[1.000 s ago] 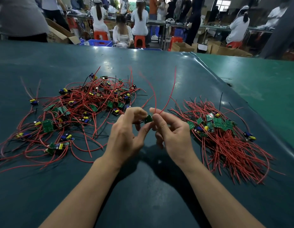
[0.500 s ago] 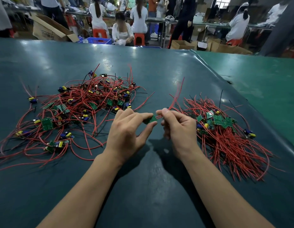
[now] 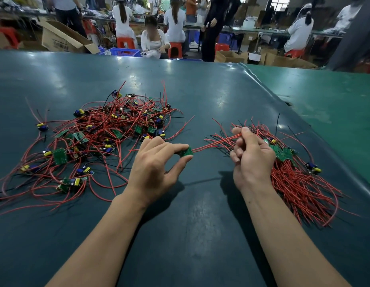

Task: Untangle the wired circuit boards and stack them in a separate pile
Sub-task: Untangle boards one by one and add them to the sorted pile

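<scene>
A small green board [image 3: 186, 152] is held above the table, its red wires [image 3: 213, 143] stretched out nearly level to the right. On the left lies a loose tangle [image 3: 101, 141] of green boards with yellow and blue parts, red and black wires looping everywhere. On the right sits the pile [image 3: 300, 179], its boards gathered together and red wires fanning toward the near edge.

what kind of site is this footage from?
Most likely an electronics assembly workshop. Heaps of small circuit boards with red wires lie on a green work table, workers sit at benches behind on red stools, and open cardboard cartons stand about.
</scene>
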Demonstrator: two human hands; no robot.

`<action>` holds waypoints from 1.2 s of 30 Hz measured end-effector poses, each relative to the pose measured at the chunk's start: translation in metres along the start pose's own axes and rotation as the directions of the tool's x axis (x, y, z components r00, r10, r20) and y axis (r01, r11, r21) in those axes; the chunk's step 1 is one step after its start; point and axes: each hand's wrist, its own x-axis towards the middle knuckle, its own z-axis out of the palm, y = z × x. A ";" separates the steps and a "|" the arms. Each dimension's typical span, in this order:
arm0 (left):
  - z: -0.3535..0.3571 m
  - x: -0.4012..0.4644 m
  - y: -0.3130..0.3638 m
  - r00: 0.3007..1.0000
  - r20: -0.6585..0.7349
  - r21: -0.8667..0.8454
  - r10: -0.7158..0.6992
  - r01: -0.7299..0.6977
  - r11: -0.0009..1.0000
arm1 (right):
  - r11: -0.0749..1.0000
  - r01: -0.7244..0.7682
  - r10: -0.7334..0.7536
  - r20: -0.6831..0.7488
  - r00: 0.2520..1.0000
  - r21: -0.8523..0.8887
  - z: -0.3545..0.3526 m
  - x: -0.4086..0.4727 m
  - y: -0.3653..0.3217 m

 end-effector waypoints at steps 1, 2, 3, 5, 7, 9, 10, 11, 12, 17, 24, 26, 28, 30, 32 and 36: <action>0.000 0.000 -0.001 1.000 -0.006 0.008 -0.002 0.002 1.000 | 1.000 0.012 -0.012 -0.022 1.000 0.022 0.001 0.000 -0.001; -0.001 -0.001 -0.002 1.000 -0.023 0.023 -0.015 0.016 1.000 | 0.998 0.034 -0.032 -0.050 0.998 0.055 0.001 0.001 -0.004; -0.003 -0.001 -0.005 0.998 -0.057 0.046 -0.040 0.043 0.998 | 0.994 0.064 -0.058 -0.074 0.996 0.089 0.000 0.002 -0.006; -0.008 -0.001 -0.012 0.982 -0.158 0.086 -0.107 0.122 0.989 | 0.994 0.089 -0.085 -0.057 0.995 0.058 -0.002 0.002 -0.008; -0.010 0.000 -0.013 0.969 -0.217 0.091 -0.115 0.137 0.986 | 0.986 0.036 -0.014 0.134 0.991 -0.160 0.001 -0.009 -0.001; -0.008 0.002 -0.010 0.987 -0.157 0.093 -0.037 0.052 0.994 | 0.920 0.003 0.167 0.399 0.902 -0.392 0.008 -0.028 0.012; -0.006 0.002 -0.007 0.995 -0.095 0.088 0.015 -0.007 0.996 | 0.897 0.018 0.228 0.497 0.837 -0.443 0.011 -0.036 0.017; -0.005 0.002 -0.005 0.998 -0.032 0.071 0.056 -0.053 0.996 | 0.891 0.043 0.244 0.556 0.794 -0.453 0.014 -0.042 0.021; -0.003 0.002 -0.004 0.997 0.019 0.044 0.074 -0.075 0.996 | 0.891 0.065 0.234 0.578 0.782 -0.449 0.014 -0.044 0.022; -0.009 0.002 -0.016 0.999 0.035 0.021 -0.017 0.017 1.000 | 0.918 0.056 0.100 0.369 0.924 -0.391 0.010 -0.035 0.015; -0.016 -0.002 -0.034 0.907 -0.240 0.157 -0.347 0.389 0.908 | 0.894 0.278 -0.258 0.104 0.961 -0.351 0.004 -0.033 0.003; -0.017 -0.003 -0.036 0.857 -0.295 0.199 -0.422 0.487 0.850 | 0.910 0.311 -0.330 -0.028 0.943 -0.274 0.004 -0.029 -0.004; -0.016 -0.004 -0.039 0.823 -0.271 0.271 -0.500 0.564 0.780 | 0.948 0.285 -0.306 -0.156 0.939 -0.144 0.003 -0.024 -0.009; -0.014 -0.006 -0.042 0.764 -0.211 0.344 -0.609 0.642 0.686 | 0.990 0.140 -0.142 -0.237 0.961 -0.023 0.002 -0.021 -0.009; -0.013 -0.008 -0.044 0.701 -0.172 0.404 -0.692 0.691 0.600 | 0.996 -0.075 0.085 -0.235 0.968 0.049 0.001 -0.022 -0.006; -0.014 -0.009 -0.047 0.658 -0.170 0.459 -0.734 0.712 0.532 | 0.977 -0.205 0.195 -0.149 0.969 -0.059 0.001 -0.022 -0.003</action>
